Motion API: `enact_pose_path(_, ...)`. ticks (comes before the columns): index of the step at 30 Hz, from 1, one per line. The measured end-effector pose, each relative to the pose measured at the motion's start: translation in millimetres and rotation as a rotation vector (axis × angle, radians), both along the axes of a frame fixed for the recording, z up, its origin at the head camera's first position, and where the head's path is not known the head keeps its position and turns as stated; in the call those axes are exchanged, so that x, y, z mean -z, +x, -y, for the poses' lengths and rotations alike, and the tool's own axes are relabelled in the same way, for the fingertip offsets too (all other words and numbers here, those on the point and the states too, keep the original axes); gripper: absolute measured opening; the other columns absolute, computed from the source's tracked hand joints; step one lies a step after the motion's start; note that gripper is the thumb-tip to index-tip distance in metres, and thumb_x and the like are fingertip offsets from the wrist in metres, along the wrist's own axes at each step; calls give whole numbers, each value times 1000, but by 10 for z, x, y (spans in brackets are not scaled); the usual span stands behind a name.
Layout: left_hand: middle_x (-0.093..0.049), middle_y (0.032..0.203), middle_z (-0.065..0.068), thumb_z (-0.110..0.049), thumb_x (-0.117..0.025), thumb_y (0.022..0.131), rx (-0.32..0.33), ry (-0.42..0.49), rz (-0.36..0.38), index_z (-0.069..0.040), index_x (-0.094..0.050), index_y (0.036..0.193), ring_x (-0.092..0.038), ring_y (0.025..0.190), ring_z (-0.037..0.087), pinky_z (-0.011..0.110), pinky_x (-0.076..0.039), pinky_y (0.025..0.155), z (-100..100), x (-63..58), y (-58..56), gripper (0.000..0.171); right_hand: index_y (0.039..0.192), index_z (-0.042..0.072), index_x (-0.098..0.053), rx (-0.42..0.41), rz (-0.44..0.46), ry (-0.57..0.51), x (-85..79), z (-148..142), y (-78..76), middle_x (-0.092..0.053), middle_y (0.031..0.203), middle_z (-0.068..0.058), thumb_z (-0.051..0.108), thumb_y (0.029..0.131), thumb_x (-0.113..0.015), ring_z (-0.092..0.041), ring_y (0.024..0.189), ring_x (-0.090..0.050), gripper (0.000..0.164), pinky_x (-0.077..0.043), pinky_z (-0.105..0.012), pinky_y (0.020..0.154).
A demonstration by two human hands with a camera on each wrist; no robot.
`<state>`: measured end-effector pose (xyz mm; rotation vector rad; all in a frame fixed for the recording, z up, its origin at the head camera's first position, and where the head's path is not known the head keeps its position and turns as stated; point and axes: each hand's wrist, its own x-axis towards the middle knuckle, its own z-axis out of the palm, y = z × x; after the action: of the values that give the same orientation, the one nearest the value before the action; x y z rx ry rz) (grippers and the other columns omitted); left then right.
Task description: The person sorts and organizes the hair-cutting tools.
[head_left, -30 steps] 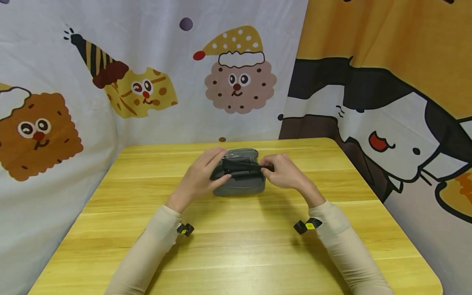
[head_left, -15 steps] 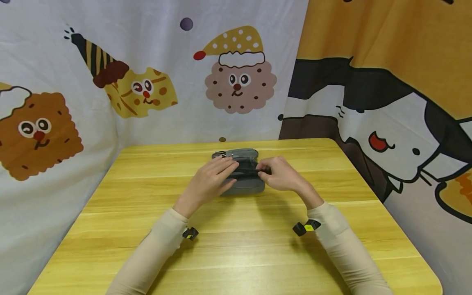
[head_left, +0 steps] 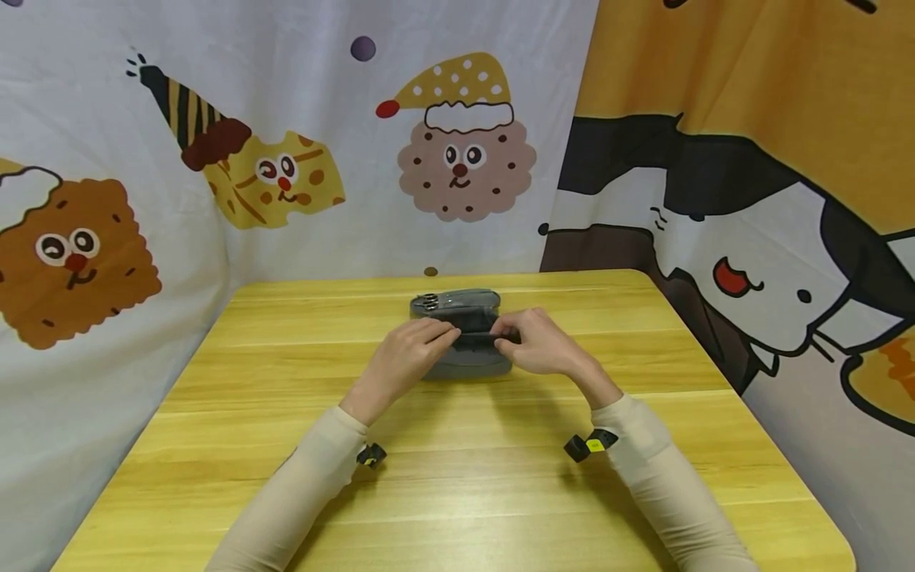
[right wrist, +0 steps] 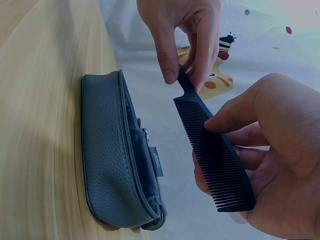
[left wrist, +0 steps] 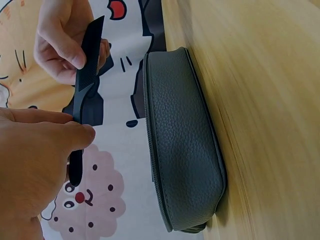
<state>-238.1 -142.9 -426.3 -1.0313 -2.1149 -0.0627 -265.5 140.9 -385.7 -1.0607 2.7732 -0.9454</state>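
Observation:
Both hands hold a black comb (right wrist: 215, 155) between them, level above an unzipped grey pouch (head_left: 468, 367). My left hand (head_left: 402, 357) pinches its slim handle between thumb and fingers, as the left wrist view shows. The toothed part lies in my right hand (right wrist: 280, 145), thumb on one face and fingers behind. In the right wrist view the comb's teeth face the pouch's side and the pouch's dark lining shows through its opening. Shiny metal rings (head_left: 430, 302) stick out at the pouch's back left.
The pouch rests on a light wooden table (head_left: 457, 477) towards its far edge. Behind the table hangs a curtain (head_left: 300, 95) with cartoon prints. Each sleeve cuff carries a small black camera; the right one (head_left: 589, 445) has a yellow mark.
My left hand has moved right from the pouch's left side to the comb's handle, baring the metal rings. The right hand has kept hold of the comb and shifted slightly down and left.

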Motion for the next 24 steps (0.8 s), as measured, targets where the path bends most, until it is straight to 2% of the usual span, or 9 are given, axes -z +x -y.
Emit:
enact_pose_path(7,-86,120,7,-4,-88,96,-19,-27,13,-7,-85,128,-82,107,21,33,-70,97,-8,-16,20,32,117,5,-84,-2,9,0,-3,5,9,-80,94,-4,11,108,-68,-11,74,-65,19,-59,-35,76)
enact_pose_path(15,-87,119,7,-3,-90,94,-13,-31,11,-8,-86,127,-83,106,21,35,-70,97,-5,-17,12,33,122,0,-82,-11,17,11,-11,14,14,-80,95,-5,10,109,-68,-10,76,-67,23,-61,-36,77)
enact_pose_path(20,-87,119,7,-1,-89,95,-11,-36,9,-7,-86,127,-83,106,21,34,-70,97,2,-19,11,33,121,2,-83,-20,10,7,-14,18,14,-80,94,-5,10,109,-68,-10,76,-67,21,-60,-35,76)
enact_pose_path(24,-87,120,8,0,-88,95,-12,-38,17,-7,-86,128,-83,107,22,33,-70,97,12,-27,16,34,122,5,-83,-25,-12,7,-3,19,14,-82,102,-7,11,109,-69,-13,83,-71,20,-65,-42,81)
